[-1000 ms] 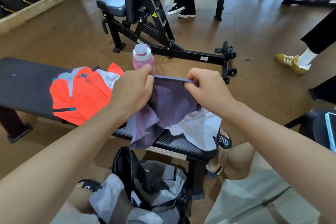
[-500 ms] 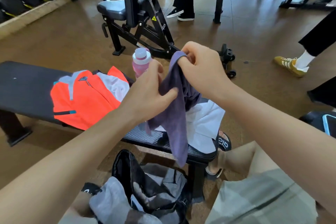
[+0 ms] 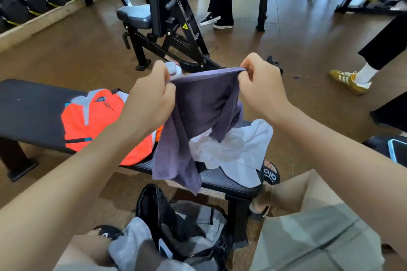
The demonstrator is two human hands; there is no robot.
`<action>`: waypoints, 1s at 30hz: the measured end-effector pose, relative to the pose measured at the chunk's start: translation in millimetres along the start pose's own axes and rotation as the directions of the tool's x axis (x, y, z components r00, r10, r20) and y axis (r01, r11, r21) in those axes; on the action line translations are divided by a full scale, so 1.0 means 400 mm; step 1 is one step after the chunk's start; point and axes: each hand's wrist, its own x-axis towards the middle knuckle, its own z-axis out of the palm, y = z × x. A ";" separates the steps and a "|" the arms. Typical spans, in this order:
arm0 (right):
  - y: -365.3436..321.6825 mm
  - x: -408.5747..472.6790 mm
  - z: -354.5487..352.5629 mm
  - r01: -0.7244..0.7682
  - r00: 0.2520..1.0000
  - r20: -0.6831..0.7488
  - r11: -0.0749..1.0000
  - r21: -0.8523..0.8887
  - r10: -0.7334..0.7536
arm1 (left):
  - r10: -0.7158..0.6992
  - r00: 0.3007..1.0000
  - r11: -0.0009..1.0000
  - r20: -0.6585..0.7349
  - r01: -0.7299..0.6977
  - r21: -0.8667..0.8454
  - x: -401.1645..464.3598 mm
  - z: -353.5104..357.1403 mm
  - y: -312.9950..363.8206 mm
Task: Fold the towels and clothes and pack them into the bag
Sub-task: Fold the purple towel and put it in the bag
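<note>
The soft purple-grey terry towel [image 3: 198, 116] hangs in the air above the black padded gym counter [image 3: 30, 112], stretched along its top edge between both hands. The left hand [image 3: 152, 97] is clenched on the towel's left corner, and the right hand [image 3: 259, 81] pinches the right corner between thumb and fingers. Below that taut edge the cloth falls unevenly: the left side trails down to the counter's near edge, while the right side bunches and twists (so the lower corners do not line up).

Just behind the towel's hem lies a crumpled white garment [image 3: 233, 149] on the right end of the counter, and to its left a bright orange and grey sports jersey [image 3: 94, 123], both apparently unfolded. A pink bottle with a white cap [image 3: 174, 68] peeks out behind the left hand. On the floor, near the person's knees, the black and grey duffel bag [image 3: 176, 226] sits open.

The likely trouble is a crooked fold: with the lower half twisted, bringing the corners together would trap the bunching. The trailing hem could also snag the white garment and drag it off the counter, or a light pinch could slip.
</note>
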 end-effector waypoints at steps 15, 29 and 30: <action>-0.143 -0.028 0.002 -0.122 0.976 0.212 0.943 0.311 0.056 | 0.356 0.922 0.933 0.152 -0.360 0.002 -0.102 0.073 0.050; -0.133 -0.077 0.027 -0.254 0.938 0.325 0.875 0.413 0.119 | 0.277 0.955 0.910 0.105 -0.296 0.289 -0.104 0.095 0.030; -0.132 -0.081 0.026 -0.233 0.943 0.315 0.885 0.403 0.105 | 0.301 0.948 0.892 0.099 -0.317 0.321 -0.100 0.096 0.031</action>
